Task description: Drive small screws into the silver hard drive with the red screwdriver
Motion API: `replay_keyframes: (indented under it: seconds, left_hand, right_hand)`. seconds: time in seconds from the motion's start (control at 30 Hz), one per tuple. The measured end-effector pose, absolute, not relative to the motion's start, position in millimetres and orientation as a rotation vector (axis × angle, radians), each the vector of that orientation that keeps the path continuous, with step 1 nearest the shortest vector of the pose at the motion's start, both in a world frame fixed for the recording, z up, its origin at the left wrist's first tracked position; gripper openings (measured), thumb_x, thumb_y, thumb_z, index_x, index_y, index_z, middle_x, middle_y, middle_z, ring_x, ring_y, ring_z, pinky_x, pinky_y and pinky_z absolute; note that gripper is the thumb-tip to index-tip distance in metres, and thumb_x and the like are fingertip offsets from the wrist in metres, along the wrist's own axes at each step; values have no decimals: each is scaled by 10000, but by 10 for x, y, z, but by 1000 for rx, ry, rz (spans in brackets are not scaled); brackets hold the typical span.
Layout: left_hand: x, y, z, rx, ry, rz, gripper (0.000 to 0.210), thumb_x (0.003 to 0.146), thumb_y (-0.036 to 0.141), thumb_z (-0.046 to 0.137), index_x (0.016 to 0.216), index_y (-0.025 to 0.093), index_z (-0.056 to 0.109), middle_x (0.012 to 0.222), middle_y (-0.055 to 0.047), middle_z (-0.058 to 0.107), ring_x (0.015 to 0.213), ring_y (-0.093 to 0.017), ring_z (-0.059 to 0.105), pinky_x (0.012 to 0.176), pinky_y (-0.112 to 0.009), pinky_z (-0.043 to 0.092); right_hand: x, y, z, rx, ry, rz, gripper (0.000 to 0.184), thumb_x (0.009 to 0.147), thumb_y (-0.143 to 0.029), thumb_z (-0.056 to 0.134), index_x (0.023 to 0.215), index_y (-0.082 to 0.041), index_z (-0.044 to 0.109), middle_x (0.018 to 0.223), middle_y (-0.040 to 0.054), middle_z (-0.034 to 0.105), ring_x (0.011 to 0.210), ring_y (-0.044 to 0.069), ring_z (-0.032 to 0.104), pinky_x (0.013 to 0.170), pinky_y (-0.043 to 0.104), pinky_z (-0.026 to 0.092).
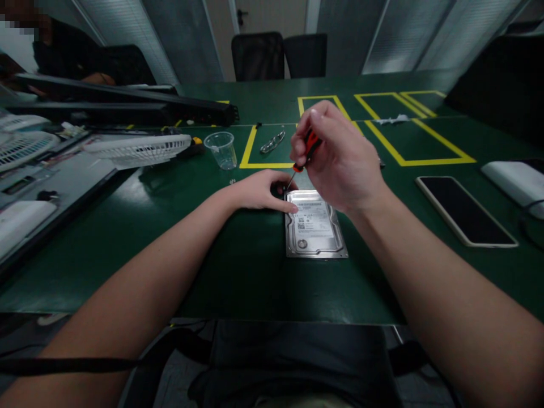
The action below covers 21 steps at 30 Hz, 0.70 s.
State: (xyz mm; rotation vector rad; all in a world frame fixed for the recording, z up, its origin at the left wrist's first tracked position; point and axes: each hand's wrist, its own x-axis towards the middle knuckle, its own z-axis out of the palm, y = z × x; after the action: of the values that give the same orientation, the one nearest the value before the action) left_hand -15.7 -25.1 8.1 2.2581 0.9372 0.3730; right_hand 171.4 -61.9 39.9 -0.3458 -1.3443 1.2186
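Observation:
A silver hard disk drive [315,224] lies flat on the green table, its label facing up. My left hand [266,191] grips the drive's far left corner, thumb on top and the other fingers around the far edge. In my right hand [340,153] is a screwdriver [313,144] with a red and black handle, held tilted. Its thin shaft points down at the far left corner of the drive, beside my left fingers. Whether the tip sits in a screw is too small to tell.
A clear plastic cup [221,152] stands left of a yellow-taped rectangle that holds a clear packet [272,141]. On the right lie a phone [465,209] and a white device [516,184]. White fans [144,148] and dark panels [127,96] crowd the left. A person [72,54] sits beyond them.

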Motion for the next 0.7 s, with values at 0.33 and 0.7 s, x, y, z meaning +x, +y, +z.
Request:
replay_keyframes:
  seconds: [0.33, 0.7]
  left_hand:
    - [-155, -233, 80, 2275, 916, 363, 654, 752, 634, 866, 1199, 168, 763, 1129, -97, 749, 1003, -274, 661, 873, -380, 511]
    - [-165, -249, 80, 2274, 938, 376, 647, 754, 616, 866, 1219, 179, 762, 1138, -99, 755, 1016, -274, 672, 894, -396, 531]
  right_hand:
    - [1749, -598, 415, -365, -1298, 1300, 530, 1035, -687, 578, 773, -254, 734, 814, 47, 567, 755, 214, 525, 704, 343, 494]
    - [1718, -639, 409, -422, -1303, 1264, 246, 957, -487, 726, 854, -291, 617, 830, 22, 685, 766, 230, 627, 793, 370, 551]
